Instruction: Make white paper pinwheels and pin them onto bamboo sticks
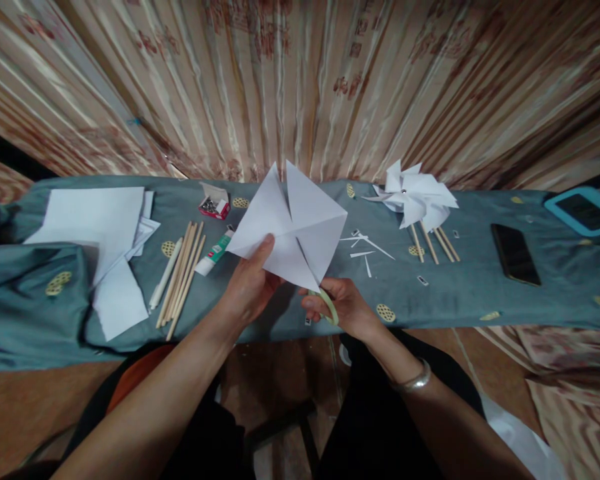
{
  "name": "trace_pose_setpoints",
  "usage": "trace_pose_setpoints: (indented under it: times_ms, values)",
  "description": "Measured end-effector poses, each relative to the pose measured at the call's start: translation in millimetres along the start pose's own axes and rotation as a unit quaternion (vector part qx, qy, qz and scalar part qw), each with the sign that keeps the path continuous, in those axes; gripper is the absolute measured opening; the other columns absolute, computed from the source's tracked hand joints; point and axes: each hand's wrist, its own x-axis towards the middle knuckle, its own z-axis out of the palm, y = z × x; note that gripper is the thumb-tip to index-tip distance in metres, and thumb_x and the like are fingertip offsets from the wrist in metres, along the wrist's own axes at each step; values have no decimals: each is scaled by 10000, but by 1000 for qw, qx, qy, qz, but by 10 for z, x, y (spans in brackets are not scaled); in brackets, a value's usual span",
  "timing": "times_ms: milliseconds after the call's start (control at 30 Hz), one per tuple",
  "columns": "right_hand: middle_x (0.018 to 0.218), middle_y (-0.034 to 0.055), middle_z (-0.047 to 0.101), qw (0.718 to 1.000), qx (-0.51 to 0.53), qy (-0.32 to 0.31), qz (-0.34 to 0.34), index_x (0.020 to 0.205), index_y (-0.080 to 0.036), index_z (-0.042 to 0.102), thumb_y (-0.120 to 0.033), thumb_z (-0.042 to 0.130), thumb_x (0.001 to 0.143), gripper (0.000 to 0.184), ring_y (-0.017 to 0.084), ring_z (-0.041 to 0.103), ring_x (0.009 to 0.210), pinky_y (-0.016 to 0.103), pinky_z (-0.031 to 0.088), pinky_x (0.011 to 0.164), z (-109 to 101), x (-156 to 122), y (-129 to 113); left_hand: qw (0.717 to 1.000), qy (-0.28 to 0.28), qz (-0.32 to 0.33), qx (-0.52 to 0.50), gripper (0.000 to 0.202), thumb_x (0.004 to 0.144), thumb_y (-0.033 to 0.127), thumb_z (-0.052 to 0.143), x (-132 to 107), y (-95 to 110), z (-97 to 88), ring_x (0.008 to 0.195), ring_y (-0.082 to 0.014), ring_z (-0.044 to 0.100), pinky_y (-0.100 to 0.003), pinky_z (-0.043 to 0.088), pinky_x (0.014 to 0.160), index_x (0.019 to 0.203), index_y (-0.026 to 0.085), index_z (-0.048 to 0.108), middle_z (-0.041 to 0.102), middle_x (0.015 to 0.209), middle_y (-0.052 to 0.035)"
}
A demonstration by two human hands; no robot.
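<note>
A square of white paper (275,230) is held up over the cloth-covered table, with slits running from its corners toward the middle. My left hand (255,280) pinches its lower left side, thumb on top. My right hand (340,303) is closed round the pale green handle of a pair of scissors (329,307) at the paper's lower corner. The paper hides the scissor blades. Thin white paper scraps (365,247) lie just right of the sheet. Farther right, finished paper pinwheels (415,193) rest in a pile on their wooden sticks (435,245).
On the left lie white paper sheets (90,220), a white pen (166,275), several wooden sticks (185,277), a green and white tube (215,253) and a small red box of metal pins (214,202). A black phone (516,255) and a blue-framed tablet (586,211) are at right. Behind hangs a curtain (300,87).
</note>
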Motion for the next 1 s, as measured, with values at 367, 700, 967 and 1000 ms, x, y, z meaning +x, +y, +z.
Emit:
trace_pose_setpoints:
  times_ms: [367, 700, 967, 1000]
  values:
    - [461, -28, 603, 1000, -7, 3, -8, 628, -161, 652, -432, 886, 474, 389, 80, 498, 402, 216, 412, 429, -7, 12, 25, 1000, -10, -2, 1, 182, 916, 270, 550, 4, -1, -9, 766, -146, 638, -256, 533, 677, 1056, 170, 609, 686, 936, -43]
    - [580, -23, 652, 999, -19, -49, 2, 777, -157, 656, -479, 857, 537, 450, 87, 563, 488, 208, 450, 482, -49, 12, 59, 999, -9, 36, -28, 164, 885, 237, 598, 50, 28, -1, 793, -159, 655, -255, 523, 731, 1032, 170, 627, 707, 900, -34]
    - [615, -19, 634, 984, -115, -136, 30, 801, -141, 630, -515, 800, 639, 442, 81, 549, 524, 210, 438, 521, -332, -103, -46, 995, 18, 88, -48, 258, 894, 147, 533, 86, 307, -59, 1029, -208, 665, -305, 573, 811, 1116, 231, 635, 735, 1007, -32]
    - [602, -25, 622, 981, -119, -151, 34, 798, -142, 633, -513, 803, 638, 439, 80, 543, 517, 210, 434, 518, -393, -125, -69, 994, 22, 92, -46, 269, 892, 140, 531, 83, 324, -71, 1024, -206, 668, -299, 577, 806, 1123, 231, 633, 737, 1004, -31]
